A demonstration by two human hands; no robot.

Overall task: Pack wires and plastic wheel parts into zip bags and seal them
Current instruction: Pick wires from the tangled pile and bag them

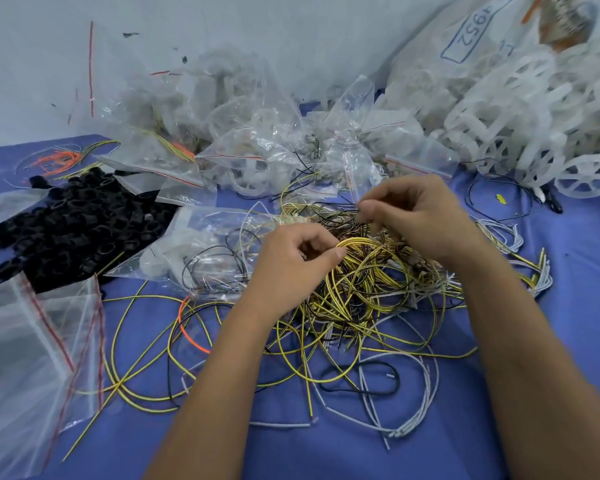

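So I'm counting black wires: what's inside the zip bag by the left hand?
The bag holds looped black wires and whitish parts; glare hides any more.

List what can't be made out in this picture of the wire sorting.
- Head view: which dark wire the right hand pinches; its fingers cover it, in the wire pile.
- Contents of the filled bags at the back: crinkled plastic and glare blur them.
- White wheel parts: blurred, cut off by the right edge.
- Empty bags: cut off by the left edge.
- Left hand pinches a yellow wire; its ends are lost in the pile.
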